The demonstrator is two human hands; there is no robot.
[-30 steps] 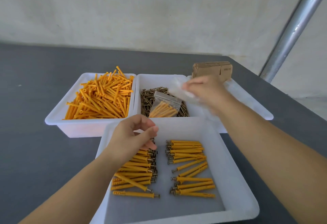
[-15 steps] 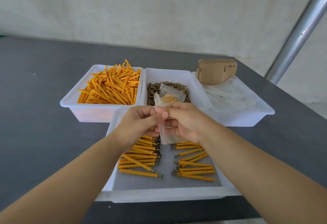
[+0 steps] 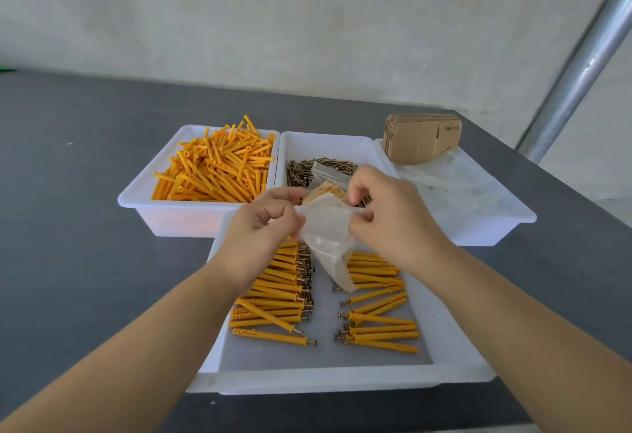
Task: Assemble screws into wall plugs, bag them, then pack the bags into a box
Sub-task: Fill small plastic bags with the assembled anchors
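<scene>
Fingers (image 3: 362,219) of both hands pinching the mouth of an empty clear plastic bag (image 3: 330,237), left hand (image 3: 263,227) curled on its left edge, right hand (image 3: 386,213) curled on its right edge, nothing else held. Hanging limp below the fingers, over the near white tray (image 3: 307,379). Looking thin, soft and slippery: likely featherweight, prone to clinging shut, best taken by the two lips of the opening and rubbed apart rather than grabbed by the body.

Lying under the fingers in two rough rows, assembled plugs (image 3: 379,326): stiff orange plastic sleeves, ribbed and tubular, each with a metal screw head poking from one end. Probably light and rigid, easy to gather as a bundle by the middle, though apt to roll and scatter.

Sitting just beyond the fingers, a filled zip bag (image 3: 330,183) on the pile of dark loose screws (image 3: 301,172) in the middle tray. Beyond and left of the fingers, a tray heaped with bare orange wall plugs (image 3: 215,169). Beyond and right, a tray of spare clear bags (image 3: 455,183) with flat folded cardboard boxes (image 3: 422,137) leaning at its back. Resting on a dark matte surface (image 3: 85,227), all of it.

Judging the bagging step as under way, boxing not yet begun.
</scene>
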